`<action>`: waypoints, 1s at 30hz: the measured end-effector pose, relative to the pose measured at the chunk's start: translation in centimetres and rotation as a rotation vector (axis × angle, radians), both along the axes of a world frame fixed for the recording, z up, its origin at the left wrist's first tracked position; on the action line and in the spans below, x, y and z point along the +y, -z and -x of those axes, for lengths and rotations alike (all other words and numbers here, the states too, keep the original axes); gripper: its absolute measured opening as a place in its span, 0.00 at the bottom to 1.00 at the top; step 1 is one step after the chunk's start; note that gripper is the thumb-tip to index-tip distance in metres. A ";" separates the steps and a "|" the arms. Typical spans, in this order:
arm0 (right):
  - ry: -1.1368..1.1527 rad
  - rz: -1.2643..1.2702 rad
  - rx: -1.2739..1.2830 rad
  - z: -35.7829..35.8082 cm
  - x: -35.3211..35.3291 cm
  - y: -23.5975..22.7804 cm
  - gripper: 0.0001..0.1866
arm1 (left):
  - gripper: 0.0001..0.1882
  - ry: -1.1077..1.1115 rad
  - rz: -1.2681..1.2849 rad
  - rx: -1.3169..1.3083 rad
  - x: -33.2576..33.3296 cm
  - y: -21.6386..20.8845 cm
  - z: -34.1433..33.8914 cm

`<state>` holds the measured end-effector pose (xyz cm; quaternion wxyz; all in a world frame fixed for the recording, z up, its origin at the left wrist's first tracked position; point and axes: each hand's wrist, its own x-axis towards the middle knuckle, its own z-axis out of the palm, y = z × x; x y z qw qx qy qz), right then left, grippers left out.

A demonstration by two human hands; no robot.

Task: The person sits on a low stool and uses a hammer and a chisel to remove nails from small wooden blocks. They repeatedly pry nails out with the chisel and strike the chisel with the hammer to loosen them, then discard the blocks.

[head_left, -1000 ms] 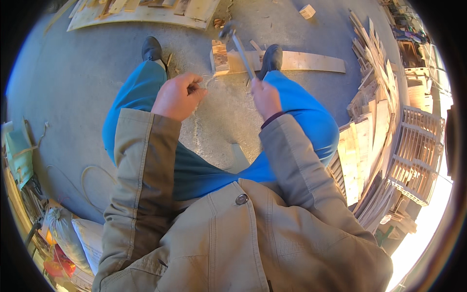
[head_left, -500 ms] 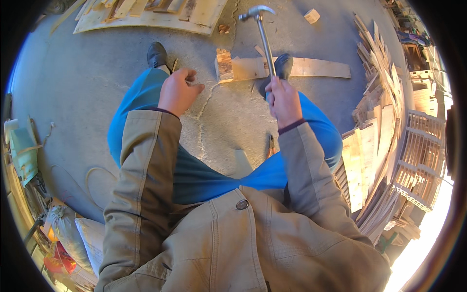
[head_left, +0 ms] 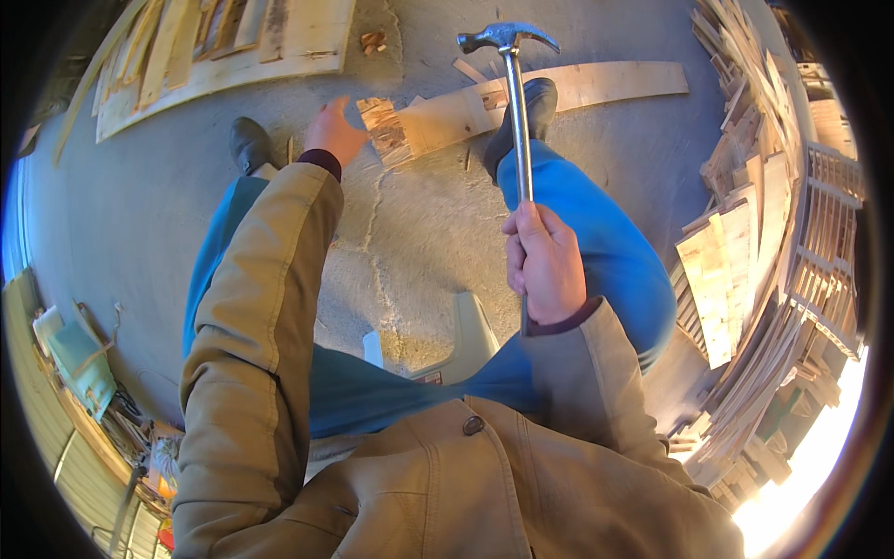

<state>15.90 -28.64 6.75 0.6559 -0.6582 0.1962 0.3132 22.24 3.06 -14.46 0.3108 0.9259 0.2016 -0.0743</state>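
My right hand (head_left: 548,265) is wrapped round the handle of a claw hammer (head_left: 520,121), whose metal head points away from me. Out to the left, my left hand (head_left: 337,132) stretches toward a wood block (head_left: 384,130), thumb and fingers apart, a little blurred. It is beside the block's left end, and I cannot tell whether it touches it. The block sits at the left end of a long pale plank (head_left: 615,84) lying on the floor. My right shoe covers part of that plank.
A wide board (head_left: 214,84) with several wood strips lies at the far left. Piled planks (head_left: 736,252) line the right side, beside a slatted crate (head_left: 824,233). Small wood scraps (head_left: 372,42) lie on the cracked concrete floor. Part of a pale plastic seat (head_left: 470,335) shows between my legs.
My left hand has moved forward to the block, its fingers spreading. My right hand, still gripping the hammer, has come nearer my body. The view has shifted.
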 end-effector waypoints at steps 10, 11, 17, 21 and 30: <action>0.126 -0.145 0.329 -1.5 0.4 2.1 0.16 | 0.27 0.032 0.086 0.162 0.1 7.5 -5.1; 0.139 -0.144 0.355 -1.4 0.3 2.2 0.15 | 0.25 0.036 0.081 0.143 0.2 7.3 -5.2; 0.175 -0.192 0.356 -0.8 0.0 2.3 0.15 | 0.15 0.134 -0.080 -0.021 -0.5 3.4 -4.7; 0.146 -0.162 0.299 -0.5 -0.1 2.5 0.14 | 0.05 0.245 -0.226 -0.209 -1.4 2.2 -3.0; 0.108 -0.127 0.332 0.1 0.9 3.6 0.14 | 0.08 0.364 -0.283 -0.271 -6.1 5.5 7.0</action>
